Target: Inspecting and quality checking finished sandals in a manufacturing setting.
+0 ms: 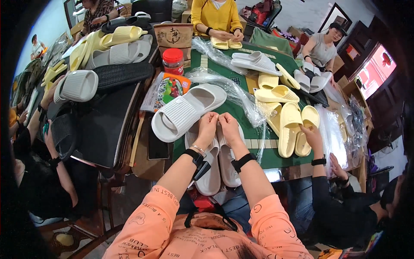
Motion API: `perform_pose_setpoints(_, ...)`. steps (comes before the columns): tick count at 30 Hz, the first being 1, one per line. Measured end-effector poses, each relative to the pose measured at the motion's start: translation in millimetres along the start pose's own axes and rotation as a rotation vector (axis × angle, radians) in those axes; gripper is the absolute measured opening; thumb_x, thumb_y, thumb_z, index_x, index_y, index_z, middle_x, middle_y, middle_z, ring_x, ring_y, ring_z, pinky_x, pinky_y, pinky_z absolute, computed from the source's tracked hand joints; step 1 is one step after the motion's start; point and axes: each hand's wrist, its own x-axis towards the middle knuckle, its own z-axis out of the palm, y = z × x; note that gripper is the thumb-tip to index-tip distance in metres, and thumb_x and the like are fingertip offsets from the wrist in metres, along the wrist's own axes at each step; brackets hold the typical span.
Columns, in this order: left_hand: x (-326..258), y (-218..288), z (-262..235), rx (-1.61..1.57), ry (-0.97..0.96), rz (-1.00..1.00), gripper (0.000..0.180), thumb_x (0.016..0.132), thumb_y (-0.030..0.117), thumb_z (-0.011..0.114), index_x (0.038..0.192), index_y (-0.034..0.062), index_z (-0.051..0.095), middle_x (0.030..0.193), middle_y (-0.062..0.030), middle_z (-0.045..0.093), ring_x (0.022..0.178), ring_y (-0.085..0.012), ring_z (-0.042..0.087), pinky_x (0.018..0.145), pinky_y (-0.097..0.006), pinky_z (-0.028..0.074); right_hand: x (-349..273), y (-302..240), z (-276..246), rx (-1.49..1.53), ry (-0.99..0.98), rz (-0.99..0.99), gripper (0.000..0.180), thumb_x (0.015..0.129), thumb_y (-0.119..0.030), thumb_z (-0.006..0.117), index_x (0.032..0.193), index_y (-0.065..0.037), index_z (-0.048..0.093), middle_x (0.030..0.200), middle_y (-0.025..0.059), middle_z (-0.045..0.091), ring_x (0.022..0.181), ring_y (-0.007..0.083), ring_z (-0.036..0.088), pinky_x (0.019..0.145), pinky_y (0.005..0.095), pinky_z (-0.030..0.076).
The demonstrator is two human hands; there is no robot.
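My left hand [207, 128] and my right hand [230, 129] meet at the table's near side, fingertips pinched close together. Whatever is between the fingers is too small or hidden to make out. Directly under my wrists lies a pair of light grey slippers, a left slipper [209, 175] and a right slipper [229, 169], with their far ends partly covered by my hands. Another grey slipper [183, 113] with a ribbed strap lies just beyond and left of my left hand. Clear plastic wrap [233, 93] is spread beyond my hands.
Yellow slippers [290, 125] lie to the right, one touched by a co-worker's hand [311, 137]. A red-lidded jar [173, 61], an orange packet [166, 91] and a phone [158, 144] are at left. Grey, yellow and black slippers cover the black table [105, 134]. Other people sit around.
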Motion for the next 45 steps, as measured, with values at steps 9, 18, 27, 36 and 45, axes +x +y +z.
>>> perform_pose_setpoints(9,3,-2,9,0.038,-0.055,-0.027,0.020,0.087,0.016,0.050,0.094,-0.0008,0.060,0.084,-0.0025,0.060,0.078,-0.0068,0.051,0.071,-0.021,0.041,6,-23,-19,-0.263,0.328,-0.250,0.019,0.081,-0.018,0.053,0.086,0.001,0.056,0.081,0.0148,0.062,0.076,0.0287,0.059,0.069,0.0350,0.045)
perform_pose_setpoints(18,0,7,2,0.122,0.034,0.076,0.022,0.085,0.009,0.050,0.106,0.0026,0.054,0.071,-0.0019,0.051,0.063,-0.0083,0.046,0.059,-0.023,0.039,-115,-57,-67,-0.478,-0.448,-0.313,0.029,0.078,-0.019,0.056,0.103,-0.005,0.055,0.111,0.0238,0.050,0.105,0.0388,0.045,0.089,0.0426,0.037)
perform_pose_setpoints(27,-26,42,-37,-0.071,-0.197,-0.152,0.046,0.079,0.006,0.057,0.123,0.0116,0.043,0.097,-0.0057,0.048,0.079,-0.0109,0.045,0.073,-0.023,0.039,-140,-22,-7,-0.726,-0.313,-0.360,0.053,0.073,-0.016,0.059,0.117,0.007,0.041,0.124,0.0329,0.031,0.114,0.0450,0.032,0.097,0.0499,0.026)
perform_pose_setpoints(36,-31,64,-78,-0.134,-0.321,-0.337,0.044,0.085,0.012,0.052,0.126,0.0049,0.037,0.104,-0.0074,0.053,0.094,-0.0143,0.050,0.082,-0.026,0.040,-161,-50,-45,-0.854,-0.070,-0.359,0.044,0.077,-0.016,0.055,0.110,0.010,0.044,0.123,0.0307,0.035,0.111,0.0442,0.036,0.098,0.0507,0.024)
perform_pose_setpoints(45,-62,85,-98,0.300,-0.193,0.027,0.024,0.081,0.004,0.056,0.104,-0.0007,0.055,0.098,-0.0085,0.057,0.090,-0.0161,0.051,0.081,-0.029,0.042,-34,-102,-212,-1.049,0.461,-0.350,0.045,0.078,-0.018,0.052,0.114,0.008,0.046,0.116,0.0322,0.044,0.107,0.0447,0.042,0.094,0.0473,0.032)
